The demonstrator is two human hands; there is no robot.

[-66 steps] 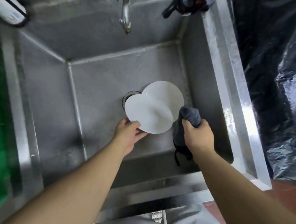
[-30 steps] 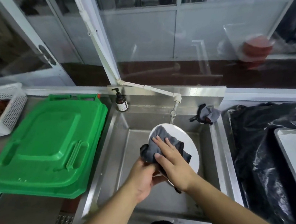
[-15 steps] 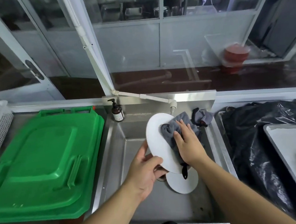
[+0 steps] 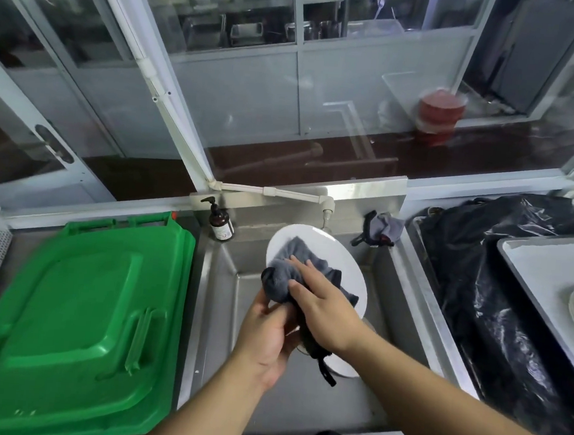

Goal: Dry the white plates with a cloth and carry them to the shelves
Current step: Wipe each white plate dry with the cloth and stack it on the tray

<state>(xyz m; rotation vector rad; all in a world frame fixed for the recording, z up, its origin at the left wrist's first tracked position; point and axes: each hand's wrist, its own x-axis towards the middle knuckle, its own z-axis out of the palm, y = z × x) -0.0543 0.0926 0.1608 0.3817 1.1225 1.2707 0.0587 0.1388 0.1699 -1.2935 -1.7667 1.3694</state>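
As before, grey cloth wiping plate, lower-left

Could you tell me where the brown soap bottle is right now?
In the head view the brown soap bottle stands at the sink's back-left corner, between the green lid and the held white plate.

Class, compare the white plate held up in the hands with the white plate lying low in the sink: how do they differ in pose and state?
The held plate is tilted up above the basin; the sink plate lies flat on the sink floor.
The held plate is gripped by the left hand and wiped with a grey cloth under the right hand; the sink plate is untouched.
The held plate shows most of its face; the sink plate is largely hidden.
Both are white and round.
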